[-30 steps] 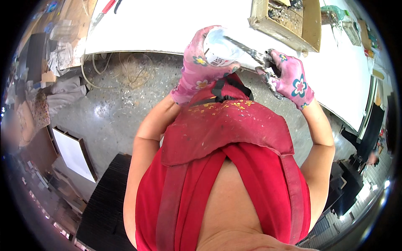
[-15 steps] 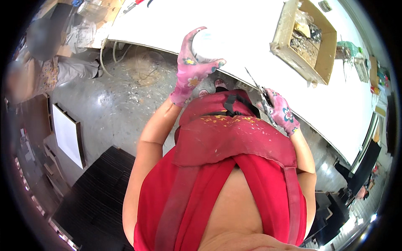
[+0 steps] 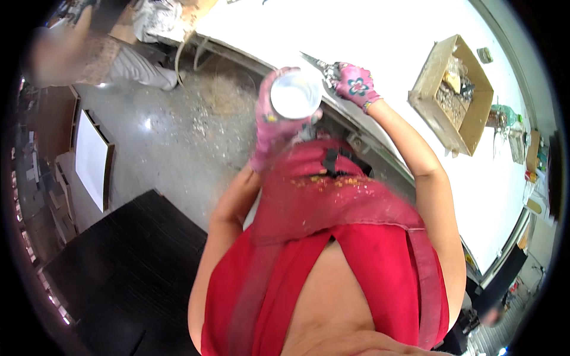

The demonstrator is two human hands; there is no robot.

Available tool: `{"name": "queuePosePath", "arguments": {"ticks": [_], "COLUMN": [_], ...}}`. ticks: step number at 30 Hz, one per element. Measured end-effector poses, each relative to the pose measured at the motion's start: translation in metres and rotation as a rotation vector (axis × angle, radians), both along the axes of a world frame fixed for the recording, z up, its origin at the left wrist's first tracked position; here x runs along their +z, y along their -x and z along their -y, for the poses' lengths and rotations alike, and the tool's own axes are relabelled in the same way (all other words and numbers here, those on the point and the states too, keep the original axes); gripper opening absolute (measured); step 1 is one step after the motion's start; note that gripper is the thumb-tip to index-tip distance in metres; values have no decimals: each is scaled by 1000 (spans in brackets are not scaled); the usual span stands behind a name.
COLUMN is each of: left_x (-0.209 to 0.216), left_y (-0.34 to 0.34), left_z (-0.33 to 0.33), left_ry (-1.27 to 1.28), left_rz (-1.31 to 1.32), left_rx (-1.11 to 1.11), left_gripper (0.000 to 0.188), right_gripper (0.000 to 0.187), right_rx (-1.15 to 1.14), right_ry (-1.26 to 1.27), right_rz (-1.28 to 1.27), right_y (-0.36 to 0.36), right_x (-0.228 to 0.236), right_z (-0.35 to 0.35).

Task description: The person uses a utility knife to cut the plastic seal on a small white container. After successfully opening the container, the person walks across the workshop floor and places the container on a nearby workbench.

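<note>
A white round tub (image 3: 295, 96), its open top toward me, is gripped by my left hand (image 3: 274, 127) just off the table's near edge. Both hands wear pink flowered gloves. Inside the tub the surface looks white; I cannot tell how full it is. Right of the tub, my right hand (image 3: 355, 84) is closed round a dark, stained tool (image 3: 320, 64) with a narrow, pointed blade over the white tabletop (image 3: 380, 35). The tool's exact kind does not show. Glove and tool stand close beside the tub's rim.
An open cardboard box (image 3: 427, 107) with scraps stands on the table at right, a small round lid-like piece (image 3: 485, 55) behind it. A green plastic bottle (image 3: 503, 115) lies farther right. Another person (image 3: 95, 59) is at far left. Black stacked sheets (image 3: 124, 261) lie behind me at left.
My left hand has brought the tub back from over the table toward me. My right hand has swung forward and left with the tool, from beside my apron to beside the tub.
</note>
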State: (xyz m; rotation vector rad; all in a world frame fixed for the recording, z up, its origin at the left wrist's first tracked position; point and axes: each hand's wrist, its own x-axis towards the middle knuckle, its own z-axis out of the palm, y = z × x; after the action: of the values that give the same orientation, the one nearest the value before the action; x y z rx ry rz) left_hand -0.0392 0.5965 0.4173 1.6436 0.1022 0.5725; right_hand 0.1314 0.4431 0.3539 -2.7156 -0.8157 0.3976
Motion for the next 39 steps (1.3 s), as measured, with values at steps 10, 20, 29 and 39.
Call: {"name": "queuePosePath", "arguments": {"ticks": [10, 20, 29, 39], "left_x": [-47, -77, -47, -30], "left_y": [107, 103, 7, 84], "left_z": [-2, -2, 109, 374], "left_ry": [458, 634, 104, -26], "left_rz": [-309, -541, -701, -699], "left_rx": [15, -253, -1066, -1704], "left_gripper": [73, 63, 88, 86], "right_gripper": [27, 30, 26, 31], "right_rx": [168, 140, -595, -1258], "right_ry": [-83, -663, -275, -742], "right_rz": [268, 328, 84, 60], "right_y": [-86, 60, 342, 484], "right_x": [-44, -53, -59, -56], "right_z": [-157, -56, 225, 318]}}
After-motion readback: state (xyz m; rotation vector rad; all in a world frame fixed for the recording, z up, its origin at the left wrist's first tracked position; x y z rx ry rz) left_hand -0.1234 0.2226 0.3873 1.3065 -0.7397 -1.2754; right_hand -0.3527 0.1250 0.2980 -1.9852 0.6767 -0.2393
